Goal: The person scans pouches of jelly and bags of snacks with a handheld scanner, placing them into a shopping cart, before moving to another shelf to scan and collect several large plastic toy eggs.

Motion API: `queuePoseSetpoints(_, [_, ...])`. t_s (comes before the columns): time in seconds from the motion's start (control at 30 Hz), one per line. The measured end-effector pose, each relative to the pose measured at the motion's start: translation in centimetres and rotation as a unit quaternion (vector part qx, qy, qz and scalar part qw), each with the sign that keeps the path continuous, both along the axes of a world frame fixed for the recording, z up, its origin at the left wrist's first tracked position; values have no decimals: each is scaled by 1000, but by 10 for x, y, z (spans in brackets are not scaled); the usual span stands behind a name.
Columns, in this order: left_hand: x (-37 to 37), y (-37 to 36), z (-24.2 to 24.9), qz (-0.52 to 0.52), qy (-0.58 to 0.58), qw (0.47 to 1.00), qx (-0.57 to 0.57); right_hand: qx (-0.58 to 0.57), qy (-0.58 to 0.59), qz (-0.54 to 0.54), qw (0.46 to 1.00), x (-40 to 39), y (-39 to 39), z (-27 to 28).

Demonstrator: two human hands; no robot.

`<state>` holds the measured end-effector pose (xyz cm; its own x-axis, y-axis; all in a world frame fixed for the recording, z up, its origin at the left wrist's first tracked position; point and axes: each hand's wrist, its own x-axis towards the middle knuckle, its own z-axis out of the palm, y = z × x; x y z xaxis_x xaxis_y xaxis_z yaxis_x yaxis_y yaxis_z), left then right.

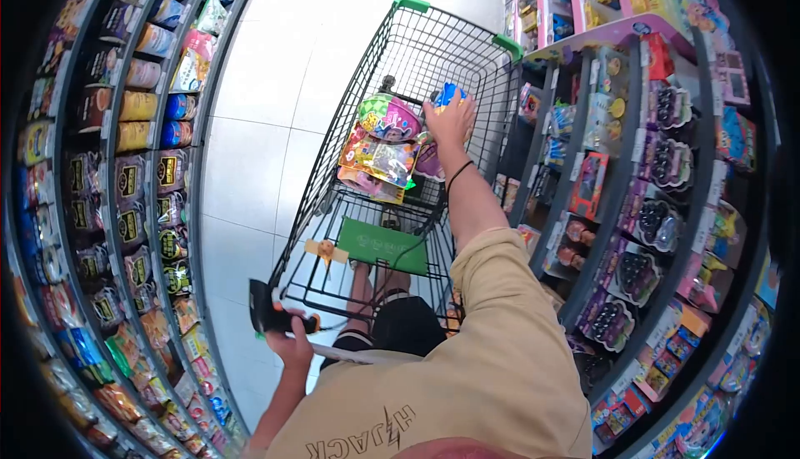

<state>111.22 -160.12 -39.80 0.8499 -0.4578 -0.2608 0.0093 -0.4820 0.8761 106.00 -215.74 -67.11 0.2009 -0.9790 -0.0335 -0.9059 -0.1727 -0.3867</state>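
My right hand [451, 122] reaches into the upper part of the wire shopping cart [321, 177], its fingers on a blue package [448, 95]. Just left of that hand lie a round green and pink package [389, 117] and a yellow, shiny package [379, 157], with a pink one partly under it. My left hand [292, 344] is at the lower left beside the cart, wrapped round the handle of a black device [268, 309] with an orange part. A green panel [382, 245] is on the near end of the cart.
Shelves of snack bags and canisters [137, 105] curve along the left. Close to the cart's right side stand shelves [612, 234] with boxed and bagged goods. Pale floor tiles [250, 159] show between the left shelves and the cart.
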Motion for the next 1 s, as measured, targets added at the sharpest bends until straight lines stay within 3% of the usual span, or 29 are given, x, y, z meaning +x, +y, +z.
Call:
queuePoseSetpoints(0.07, [-10, 2, -7, -7, 5, 1000, -22, -60, -25, 44, 997, 9, -24, -29])
queuePoseSetpoints(0.27, [-17, -17, 0, 40, 28, 999, 7, -45, 106, 102, 988, 17, -65, -83])
queuePoseSetpoints(0.3, [-17, -18, 1, 41, 33, 999, 13, -105, 113, 122, 980, 14, -62, -85])
queuePoseSetpoints(0.4, [-18, -24, 1, 39, 31, 999, 14, -19, 188, 154, 970, 10, -60, -95])
queuePoseSetpoints(0.53, [-18, -27, 0, 34, 27, 999, 5, 114, 185, 162, 962, 0, -50, -91])
queuePoseSetpoints(0.7, [-15, -36, 1, 19, 24, 999, 25, 123, 69, 148, 979, -27, -50, -64])
queuePoseSetpoints(0.83, [-16, -37, 0, 13, 17, 999, 23, 30, -92, 84, 992, -46, -19, -32])
queuePoseSetpoints(0.93, [-16, -45, 5, 16, 26, 999, 25, 10, -22, 113, 993, -58, -1, -32])
queuePoseSetpoints(1.0, [-17, -46, 4, 15, 18, 1000, 18, -9, -49, 77, 996, -59, 9, -48])
